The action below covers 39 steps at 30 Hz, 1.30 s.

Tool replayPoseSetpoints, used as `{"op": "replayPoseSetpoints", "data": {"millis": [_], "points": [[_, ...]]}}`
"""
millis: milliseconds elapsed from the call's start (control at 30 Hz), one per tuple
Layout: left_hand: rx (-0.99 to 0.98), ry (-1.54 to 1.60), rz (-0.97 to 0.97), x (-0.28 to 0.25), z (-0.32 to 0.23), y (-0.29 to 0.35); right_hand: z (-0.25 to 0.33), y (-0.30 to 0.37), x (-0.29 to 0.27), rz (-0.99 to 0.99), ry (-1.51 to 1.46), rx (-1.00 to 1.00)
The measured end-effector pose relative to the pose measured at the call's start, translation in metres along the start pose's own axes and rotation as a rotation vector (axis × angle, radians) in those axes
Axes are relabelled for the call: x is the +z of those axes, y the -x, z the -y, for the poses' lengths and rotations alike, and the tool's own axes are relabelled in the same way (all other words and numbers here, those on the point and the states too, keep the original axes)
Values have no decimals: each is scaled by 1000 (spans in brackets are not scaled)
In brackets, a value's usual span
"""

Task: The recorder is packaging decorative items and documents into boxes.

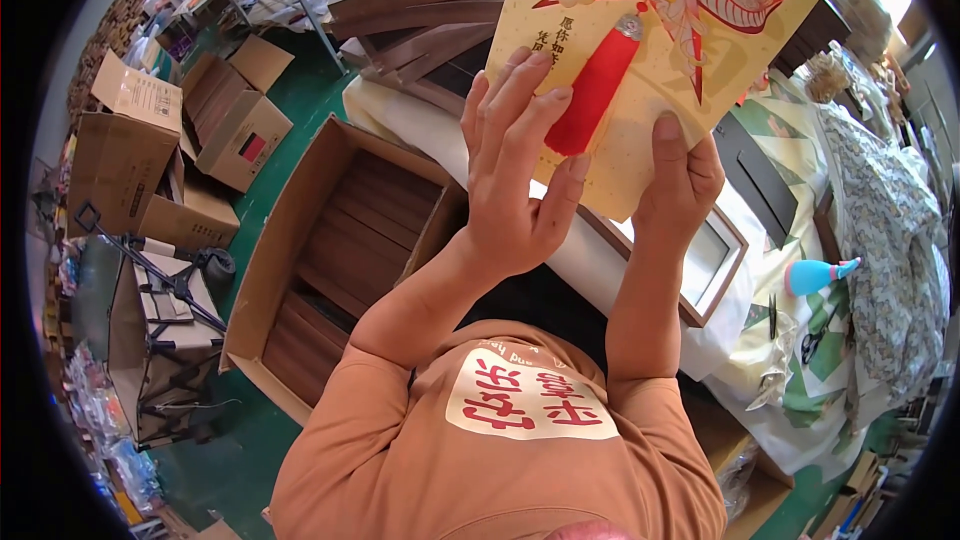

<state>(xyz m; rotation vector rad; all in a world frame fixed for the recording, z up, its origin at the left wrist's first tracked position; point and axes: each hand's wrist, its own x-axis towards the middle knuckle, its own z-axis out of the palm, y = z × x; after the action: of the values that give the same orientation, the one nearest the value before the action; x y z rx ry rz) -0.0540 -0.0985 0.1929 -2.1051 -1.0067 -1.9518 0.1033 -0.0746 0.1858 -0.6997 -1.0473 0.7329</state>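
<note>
A cream panel with a red and gold kite-like picture is held up before me, tilted. My right hand grips its lower right corner, thumb on the front and fingers behind. From the panel's picture hangs a red tassel with a silver cap. My left hand lies over the panel's lower left, fingers stretched out, their tips by the tassel's lower end. Below and right of the panel lies a brown picture frame on the table, partly hidden by my right forearm. A black backing board lies beyond it.
A carton of brown wooden strips stands to my left, more cartons beyond. A folding cart stands farther left. On the cloth-covered table at right are a blue spray bottle, scissors and a patterned grey cloth.
</note>
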Motion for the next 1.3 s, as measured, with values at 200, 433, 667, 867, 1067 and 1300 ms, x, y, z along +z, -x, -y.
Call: {"op": "replayPoseSetpoints", "data": {"millis": [200,433,667,867,1067,1300], "points": [[10,-47,20,-5,3,9,-3,2,6,12,-120,68],[-23,-66,4,-13,13,6,10,8,24,12,102,8],[-73,12,-34,-20,31,-1,12,5,33,97,303,-117],[-12,81,29,-8,25,3,8,8,39,118,358,-252],[-301,534,116,1,6,18,7,24,54,225,377,-433],[-751,948,64,-27,3,9,11,36,61,464,430,-502]]}}
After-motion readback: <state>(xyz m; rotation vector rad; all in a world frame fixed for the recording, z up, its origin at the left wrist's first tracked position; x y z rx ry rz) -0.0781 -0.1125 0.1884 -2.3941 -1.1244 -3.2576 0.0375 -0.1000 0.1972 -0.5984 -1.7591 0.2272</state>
